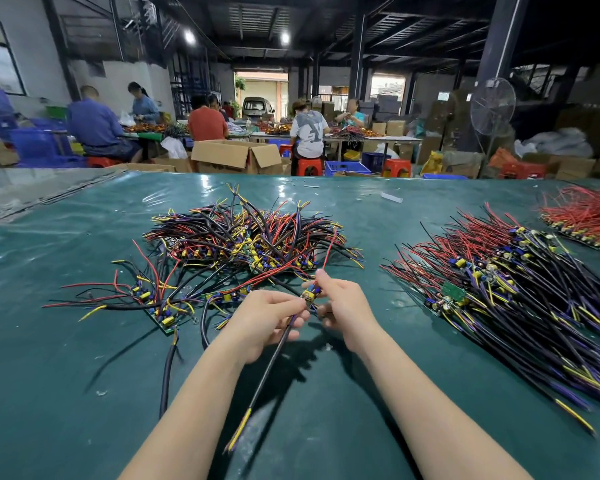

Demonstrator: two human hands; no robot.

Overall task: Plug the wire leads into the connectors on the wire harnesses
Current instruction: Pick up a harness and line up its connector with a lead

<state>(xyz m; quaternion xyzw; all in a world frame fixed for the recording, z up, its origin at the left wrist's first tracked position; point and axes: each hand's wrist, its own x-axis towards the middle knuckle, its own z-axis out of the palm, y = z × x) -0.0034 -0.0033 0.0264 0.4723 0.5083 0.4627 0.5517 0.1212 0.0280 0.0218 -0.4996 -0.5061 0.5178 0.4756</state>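
green sheeting covers the worktop point(84, 341). left hand point(267, 317) grips a black cable point(267, 372) just below a small wire harness board point(308, 295), held above the worktop's middle. right hand point(343, 306) pinches a red lead point(329, 249) rising from that board. tangled heap point(243, 237) of harnesses just beyond the hands. sorted stack point(499, 292) toward the right edge. red bundle point(586, 213) at the far right corner.

Teal-green across the counter point(84, 375). Black, red, yellow, purple in the centre wire pile point(243, 233). Mostly red in the right-edge bundle point(582, 209). Blue on left crates point(35, 143).
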